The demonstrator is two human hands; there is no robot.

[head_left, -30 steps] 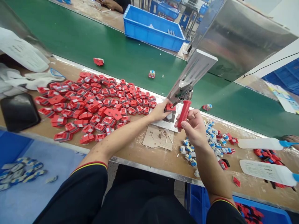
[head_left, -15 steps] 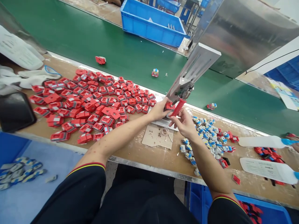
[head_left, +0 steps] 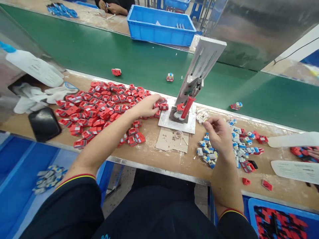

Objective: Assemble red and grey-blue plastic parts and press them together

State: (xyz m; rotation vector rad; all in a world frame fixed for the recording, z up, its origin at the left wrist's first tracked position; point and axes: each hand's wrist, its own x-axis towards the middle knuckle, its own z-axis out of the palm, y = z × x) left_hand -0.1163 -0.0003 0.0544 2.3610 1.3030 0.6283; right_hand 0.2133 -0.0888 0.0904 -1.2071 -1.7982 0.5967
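My left hand [head_left: 149, 106] reaches over the right edge of a pile of red plastic pieces [head_left: 99, 113], its thumb and fingers around a red and grey piece [head_left: 157, 105]. My right hand [head_left: 220, 134] is raised over blue and white small parts [head_left: 239, 146], fingers curled to a pinch. What it holds, if anything, does not show. Between my hands stands a metal toggle-clamp fixture [head_left: 203, 63] with a red ribbed handle [head_left: 188, 108]. A red piece [head_left: 179, 107] sits at the clamp, above the dark pad of its base plate [head_left: 163, 121].
A torn cardboard sheet [head_left: 166, 146] with cotton swabs lies before the fixture. Beyond runs a green conveyor belt [head_left: 144, 59] carrying several small assembled pieces. White bottles [head_left: 294, 139] lie at right, a phone [head_left: 44, 123] and gloves [head_left: 32, 98] at left. Another person's hands [head_left: 109, 6] show at top.
Both hands have left the clamp. The left went left to the red pile, the right moved right over the blue and white parts. The view has shifted.
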